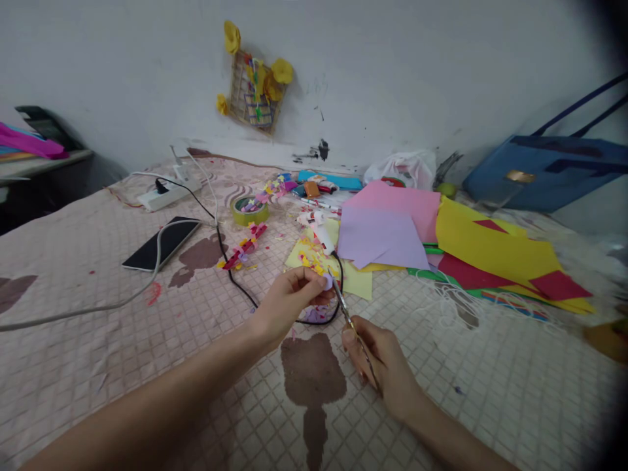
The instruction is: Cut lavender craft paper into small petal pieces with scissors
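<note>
Between the fingertips of my left hand [299,294] is a small lilac paper piece [327,282], pinched near the middle of the table. My right hand [380,356] grips a pair of scissors [345,309], seen nearly edge-on, with the blades pointing up and left. Their tips are beside the lilac piece; whether they touch it I cannot tell. Just beyond my left fingers, yellow paper bits [314,256] lie on a pale yellow sheet [359,281]. A white glue gun [322,239] rests there, its black cord [240,289] looping around behind my hands.
Coloured paper sheets [383,232] are piled right of centre, with white string [454,301] in front. Paper-flower strips [244,247], a tape roll [249,212], a phone [161,244] and a power strip [164,195] are on the left. A blue bag [554,173] stands at back right.
</note>
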Available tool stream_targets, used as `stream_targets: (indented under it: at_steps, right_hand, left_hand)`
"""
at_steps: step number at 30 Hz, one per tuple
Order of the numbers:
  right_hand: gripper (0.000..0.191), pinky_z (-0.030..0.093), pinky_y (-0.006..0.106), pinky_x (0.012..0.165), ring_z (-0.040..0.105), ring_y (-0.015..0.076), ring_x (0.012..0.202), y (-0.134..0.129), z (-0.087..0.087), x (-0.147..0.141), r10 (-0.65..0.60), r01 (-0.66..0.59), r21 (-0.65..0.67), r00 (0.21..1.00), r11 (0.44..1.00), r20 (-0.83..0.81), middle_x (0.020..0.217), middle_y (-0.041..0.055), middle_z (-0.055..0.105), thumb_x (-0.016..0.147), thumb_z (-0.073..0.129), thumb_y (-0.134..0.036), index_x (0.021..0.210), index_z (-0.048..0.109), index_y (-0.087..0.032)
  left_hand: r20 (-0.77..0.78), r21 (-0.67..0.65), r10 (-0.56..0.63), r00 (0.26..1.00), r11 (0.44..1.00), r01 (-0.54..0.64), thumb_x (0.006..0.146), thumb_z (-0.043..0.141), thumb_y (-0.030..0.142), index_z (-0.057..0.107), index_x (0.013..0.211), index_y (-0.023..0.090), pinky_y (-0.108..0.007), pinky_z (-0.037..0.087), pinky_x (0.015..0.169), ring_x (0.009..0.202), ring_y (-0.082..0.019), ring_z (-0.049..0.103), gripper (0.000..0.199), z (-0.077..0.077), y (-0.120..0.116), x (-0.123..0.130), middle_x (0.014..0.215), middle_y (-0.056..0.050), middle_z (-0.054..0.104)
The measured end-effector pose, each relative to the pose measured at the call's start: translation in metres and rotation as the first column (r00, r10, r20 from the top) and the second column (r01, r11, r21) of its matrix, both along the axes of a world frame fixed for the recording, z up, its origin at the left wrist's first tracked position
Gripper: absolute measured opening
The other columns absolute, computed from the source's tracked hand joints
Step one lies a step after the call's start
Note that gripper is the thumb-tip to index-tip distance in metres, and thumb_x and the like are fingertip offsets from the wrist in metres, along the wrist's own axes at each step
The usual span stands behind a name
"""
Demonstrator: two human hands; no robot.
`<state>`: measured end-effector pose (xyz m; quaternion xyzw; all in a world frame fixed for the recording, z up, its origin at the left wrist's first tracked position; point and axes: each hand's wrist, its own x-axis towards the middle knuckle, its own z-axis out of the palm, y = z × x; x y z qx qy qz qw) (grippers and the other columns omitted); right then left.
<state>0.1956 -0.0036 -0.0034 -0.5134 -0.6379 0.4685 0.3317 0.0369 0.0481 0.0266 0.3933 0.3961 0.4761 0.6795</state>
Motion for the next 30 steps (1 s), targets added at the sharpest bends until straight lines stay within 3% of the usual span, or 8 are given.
stream_targets:
  at_steps: [8, 12, 15, 19, 26, 30]
  right_hand:
    - [0.035, 0.026, 0.021, 0.039, 0.033, 0.0085, 0.039, -0.001, 0.001, -0.001, 0.001, -0.002, -0.028, 1.000, 1.000, -0.008, 0.043, -0.0062, 0.037, 0.082, 0.046, -0.048, 0.060, 0.041, -0.020]
    - [0.043, 0.026, 0.020, 0.038, 0.032, 0.0078, 0.038, 0.003, 0.003, -0.001, -0.058, 0.048, -0.097, 0.994, 0.994, -0.098, 0.041, -0.0065, 0.035, 0.079, 0.042, -0.058, 0.059, 0.042, -0.020]
    - [0.047, 0.025, 0.020, 0.036, 0.030, 0.0074, 0.034, 0.009, 0.008, 0.003, -0.106, 0.075, -0.185, 0.980, 0.980, -0.168, 0.038, -0.0073, 0.034, 0.077, 0.041, -0.063, 0.062, 0.047, -0.019]
    - [0.042, 0.027, 0.020, 0.037, 0.033, 0.0070, 0.034, 0.017, 0.013, 0.012, -0.120, 0.066, -0.199, 0.955, 0.978, -0.270, 0.039, -0.0071, 0.037, 0.080, 0.043, -0.056, 0.068, 0.052, -0.017]
    - [0.034, 0.028, 0.020, 0.038, 0.034, 0.0065, 0.037, 0.023, 0.019, 0.013, -0.020, -0.038, -0.175, 0.946, 0.984, -0.322, 0.042, -0.0066, 0.039, 0.077, 0.054, -0.042, 0.055, 0.044, -0.018]
    - [0.021, 0.027, 0.019, 0.036, 0.033, 0.0061, 0.035, 0.023, 0.018, 0.014, 0.066, -0.119, -0.184, 0.960, 0.976, -0.270, 0.042, -0.0083, 0.040, 0.076, 0.054, -0.035, 0.065, 0.049, -0.018]
  left_hand:
    - [-0.009, -0.004, 0.000, 1.000, 1.000, 0.000, 0.071, 0.066, 0.029, 0.055, 0.070, 0.012, -0.024, 0.045, 0.068, 0.065, -0.009, 0.058, 0.020, 0.000, 0.000, 0.000, 0.068, -0.001, 0.063]
    - [-0.014, -0.005, -0.034, 0.999, 0.999, 0.034, 0.071, 0.066, 0.028, 0.054, 0.071, 0.012, -0.025, 0.045, 0.070, 0.066, -0.009, 0.058, 0.020, 0.000, 0.001, -0.001, 0.070, -0.001, 0.063]
    - [-0.062, -0.007, -0.119, 0.991, 0.993, 0.119, 0.072, 0.065, 0.029, 0.053, 0.071, 0.012, -0.025, 0.045, 0.069, 0.064, -0.008, 0.058, 0.020, 0.000, 0.000, -0.003, 0.069, 0.000, 0.062]
    - [-0.179, -0.016, -0.291, 0.940, 0.956, 0.293, 0.072, 0.064, 0.032, 0.054, 0.070, 0.012, -0.023, 0.044, 0.064, 0.063, -0.009, 0.058, 0.023, 0.001, -0.003, -0.003, 0.067, -0.001, 0.062]
    - [-0.328, 0.051, -0.444, 0.834, 0.873, 0.485, 0.075, 0.061, 0.032, 0.054, 0.070, 0.012, -0.021, 0.042, 0.060, 0.062, -0.008, 0.054, 0.022, 0.001, -0.004, -0.005, 0.066, -0.001, 0.060]
    - [-0.392, 0.069, -0.495, 0.776, 0.825, 0.561, 0.075, 0.060, 0.032, 0.055, 0.070, 0.013, -0.021, 0.041, 0.058, 0.058, -0.008, 0.051, 0.021, -0.003, -0.005, -0.006, 0.064, -0.001, 0.058]
